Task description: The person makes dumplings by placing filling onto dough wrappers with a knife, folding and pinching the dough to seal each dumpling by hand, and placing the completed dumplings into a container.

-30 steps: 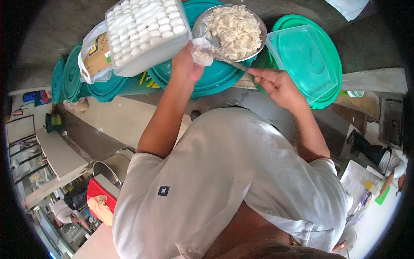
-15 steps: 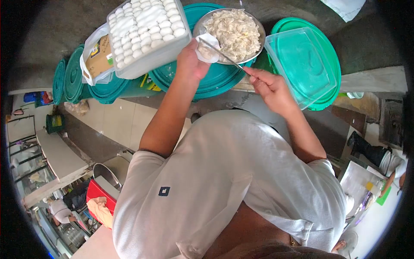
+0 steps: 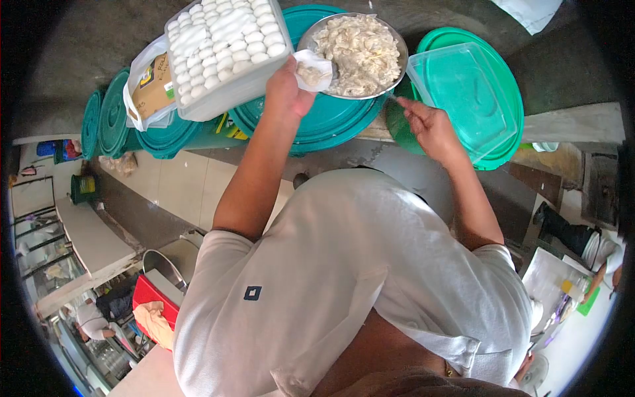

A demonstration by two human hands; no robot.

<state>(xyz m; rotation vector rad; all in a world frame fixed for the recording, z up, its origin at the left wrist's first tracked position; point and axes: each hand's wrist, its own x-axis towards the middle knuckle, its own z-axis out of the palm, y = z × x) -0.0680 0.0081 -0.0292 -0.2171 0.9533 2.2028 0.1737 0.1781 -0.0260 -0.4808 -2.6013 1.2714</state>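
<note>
My left hand (image 3: pixel 288 92) is closed on the edge of a thin white dough wrapper (image 3: pixel 320 65), with a dab of pale filling on it. The wrapper is beside the left rim of a metal bowl (image 3: pixel 397 81) heaped with shredded, cream-coloured filling (image 3: pixel 360 49). Just outside the bowl's lower right rim, my right hand (image 3: pixel 426 129) pinches the handle end of a thin metal spreader (image 3: pixel 392 97). The rest of the spreader is blurred and hard to make out. Left of the bowl, a clear plastic tub (image 3: pixel 228 99) holds rows of white dough pieces (image 3: pixel 228 40).
Green-lidded drums (image 3: pixel 317 135) stand under the bowl and tub. To the right, a clear plastic container (image 3: pixel 463 99) lies on another green lid (image 3: pixel 509 132). A plastic bag with a brown packet (image 3: pixel 152 86) sits at left. Other people are in the background on both sides.
My right hand has moved slightly right and down, drawing the spreader away from the wrapper. The wrapper now lies more open, its filling showing, and my left hand has shifted slightly left.
</note>
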